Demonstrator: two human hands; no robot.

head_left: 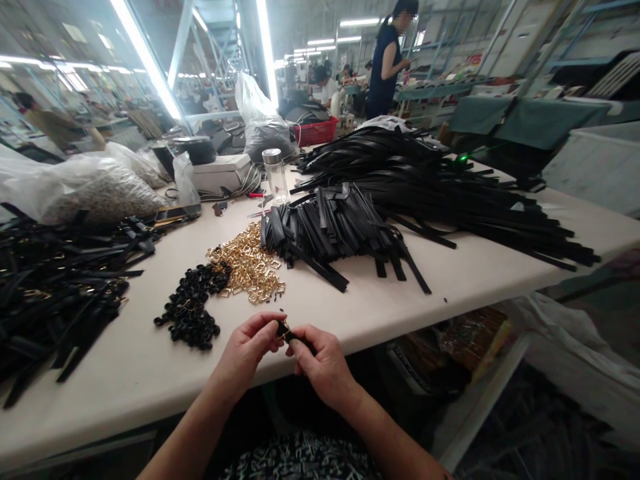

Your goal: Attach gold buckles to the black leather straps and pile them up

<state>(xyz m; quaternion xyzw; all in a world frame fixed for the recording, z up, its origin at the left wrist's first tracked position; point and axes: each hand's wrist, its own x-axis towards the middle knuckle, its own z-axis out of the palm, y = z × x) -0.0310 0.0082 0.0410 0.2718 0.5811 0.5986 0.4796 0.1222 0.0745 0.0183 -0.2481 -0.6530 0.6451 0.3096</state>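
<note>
Close to the table's front edge, my left hand (253, 343) and my right hand (319, 359) meet around a black strap with a gold buckle (286, 331). Fingertips of the left pinch its far end by the buckle, while the right thumb and fingers grip the strap just beside it. Most of the strap is hidden in my right hand. Beyond my hands lies a heap of gold buckles (253, 260). A pile of small black loops (193, 303) touches it on the left. Short black straps (330, 227) are stacked behind to the right.
Long black straps (425, 173) cover the table's back right. More straps with gold fittings (55, 280) lie at far left, below plastic bags (100, 190). A glass bottle (275, 177) and white box (220, 175) stand behind. A person (387, 63) stands in the background.
</note>
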